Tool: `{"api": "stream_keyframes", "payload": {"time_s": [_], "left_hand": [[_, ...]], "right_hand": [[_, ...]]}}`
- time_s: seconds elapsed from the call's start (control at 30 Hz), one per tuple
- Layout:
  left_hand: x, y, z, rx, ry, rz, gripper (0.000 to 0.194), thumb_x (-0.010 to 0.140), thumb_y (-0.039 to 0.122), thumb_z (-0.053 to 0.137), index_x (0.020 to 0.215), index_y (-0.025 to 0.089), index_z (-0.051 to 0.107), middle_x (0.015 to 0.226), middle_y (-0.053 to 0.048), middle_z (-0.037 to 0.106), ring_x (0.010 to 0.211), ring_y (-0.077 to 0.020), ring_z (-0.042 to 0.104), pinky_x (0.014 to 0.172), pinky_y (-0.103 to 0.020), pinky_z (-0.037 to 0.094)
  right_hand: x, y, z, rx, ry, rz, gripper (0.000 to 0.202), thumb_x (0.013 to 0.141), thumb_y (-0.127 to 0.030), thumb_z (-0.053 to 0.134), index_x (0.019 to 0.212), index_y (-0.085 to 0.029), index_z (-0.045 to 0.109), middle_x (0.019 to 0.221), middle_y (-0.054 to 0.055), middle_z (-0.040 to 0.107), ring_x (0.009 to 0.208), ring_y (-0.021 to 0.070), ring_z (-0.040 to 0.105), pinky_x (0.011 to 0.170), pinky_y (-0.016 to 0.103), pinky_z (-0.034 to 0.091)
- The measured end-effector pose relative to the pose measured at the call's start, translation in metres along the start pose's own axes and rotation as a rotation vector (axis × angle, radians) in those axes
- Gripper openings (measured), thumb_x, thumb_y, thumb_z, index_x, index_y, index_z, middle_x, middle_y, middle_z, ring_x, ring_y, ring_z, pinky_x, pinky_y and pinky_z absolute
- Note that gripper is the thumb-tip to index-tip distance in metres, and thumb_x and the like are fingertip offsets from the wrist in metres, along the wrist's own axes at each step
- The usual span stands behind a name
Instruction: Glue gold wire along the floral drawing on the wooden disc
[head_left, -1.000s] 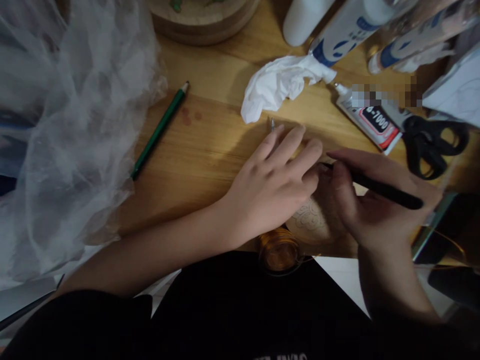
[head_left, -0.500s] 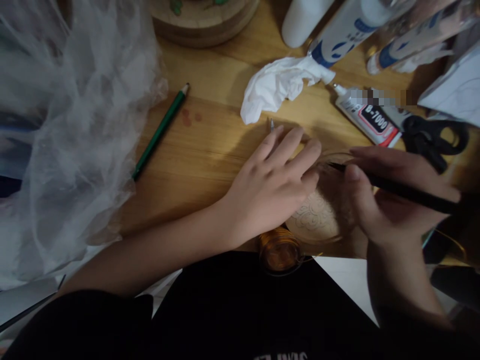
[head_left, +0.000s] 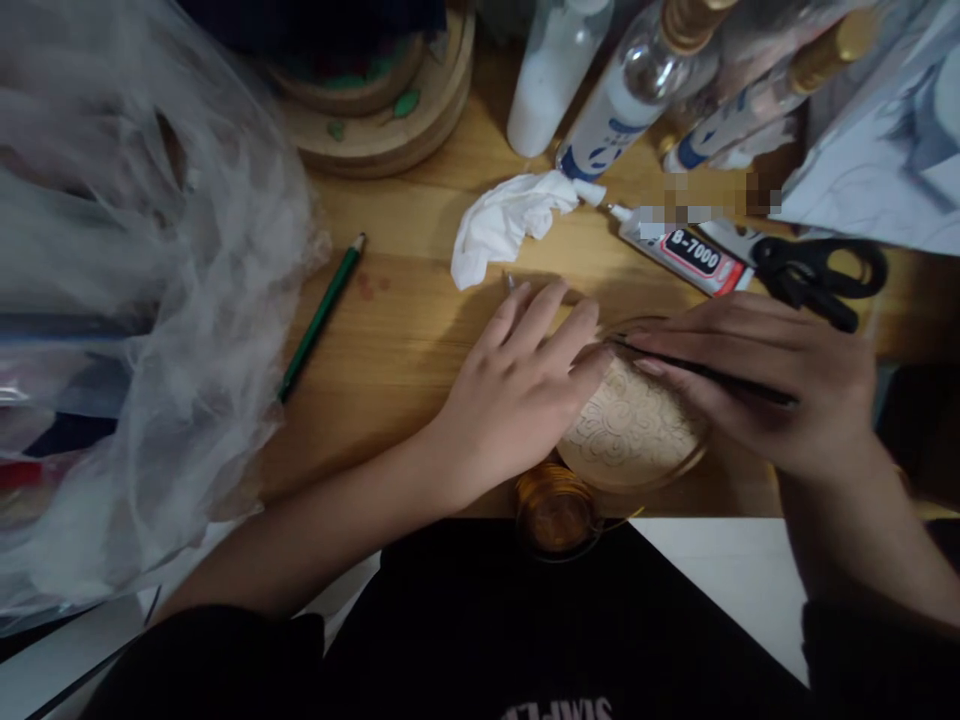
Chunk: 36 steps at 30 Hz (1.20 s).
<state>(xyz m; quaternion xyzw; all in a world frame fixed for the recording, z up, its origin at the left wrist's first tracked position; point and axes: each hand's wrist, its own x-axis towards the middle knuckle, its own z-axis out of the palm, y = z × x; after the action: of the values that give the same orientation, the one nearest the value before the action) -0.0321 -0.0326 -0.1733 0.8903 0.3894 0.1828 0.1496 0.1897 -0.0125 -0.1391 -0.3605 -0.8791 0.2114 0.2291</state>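
Observation:
My left hand (head_left: 517,390) lies palm down with its fingers stretched out, resting over the left edge of a round pale disc (head_left: 626,430). Curling cloud-like line patterns cover the disc. In my right hand (head_left: 757,370) is a slim black pointed tool, which looks like tweezers (head_left: 720,378); the fingers pinch it. Its tip meets the disc's far edge, close to my left fingertips. Just below the disc, a spool of golden wire (head_left: 556,510) sits at the table's front edge, a loose wire end sticking out to the right.
Beyond my hands lie a crumpled tissue (head_left: 510,220), a B-7000 glue tube (head_left: 686,250) and black scissors (head_left: 817,275). Bottles (head_left: 615,100) stand at the back, near a round wooden piece (head_left: 375,140). A green pencil (head_left: 322,320) and clear plastic bag (head_left: 217,250) are leftward.
My right hand has turned over and moved in, bringing the tweezers lower along the disc's far edge. More of the pattern shows. The camera view has shifted; my left hand keeps its pose.

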Motion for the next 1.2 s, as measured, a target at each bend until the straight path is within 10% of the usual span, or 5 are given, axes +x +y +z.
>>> {"api": "stream_keyframes", "payload": {"time_s": [1.2], "left_hand": [[0.002, 0.000, -0.003, -0.029, -0.035, -0.015, 0.026, 0.098, 0.024, 0.052, 0.116, 0.015, 0.068, 0.137, -0.014, 0.059, 0.136, -0.0349, 0.048, 0.115, -0.055, 0.039]], "right_hand": [[-0.009, -0.045, 0.061, 0.026, 0.630, 0.724, 0.007, 0.086, -0.023, 0.070, 0.088, -0.026, 0.076, 0.083, 0.000, 0.076, 0.075, 0.0192, 0.073, 0.068, 0.036, 0.061]]}}
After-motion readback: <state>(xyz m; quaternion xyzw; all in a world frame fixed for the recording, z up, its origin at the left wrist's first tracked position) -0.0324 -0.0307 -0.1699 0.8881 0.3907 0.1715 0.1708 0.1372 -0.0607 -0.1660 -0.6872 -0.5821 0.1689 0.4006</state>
